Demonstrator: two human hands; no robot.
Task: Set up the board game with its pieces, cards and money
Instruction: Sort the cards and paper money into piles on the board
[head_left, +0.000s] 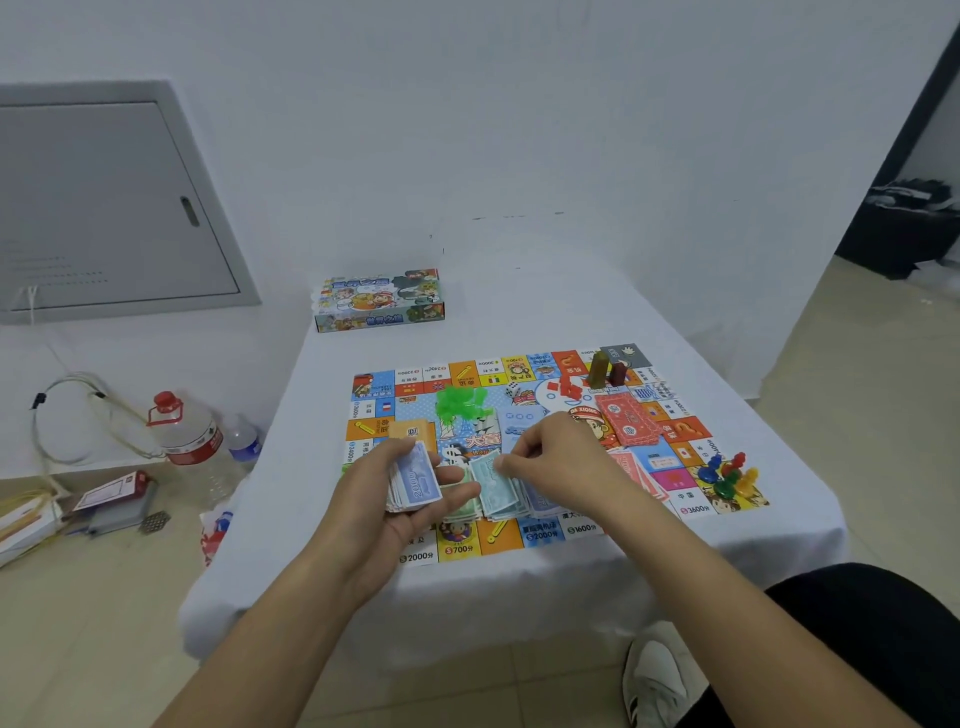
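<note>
Left hand (415, 488) grips a note stack (413, 480) over the board's (519, 535) near edge, right hand (550, 457) pinches a green note (491, 480); judged risk: loose notes fanning, sliding off counter (675, 312).

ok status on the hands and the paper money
Left hand holds blue paper banknote stack. Right hand pinches green banknote over colourful game board. Nothing in the way.

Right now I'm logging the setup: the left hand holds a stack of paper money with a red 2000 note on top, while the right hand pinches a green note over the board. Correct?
Nearly. The head view shows the top note of the paper money stack in the left hand is blue, not red. The right hand does pinch a green note over the colourful game board.
</note>
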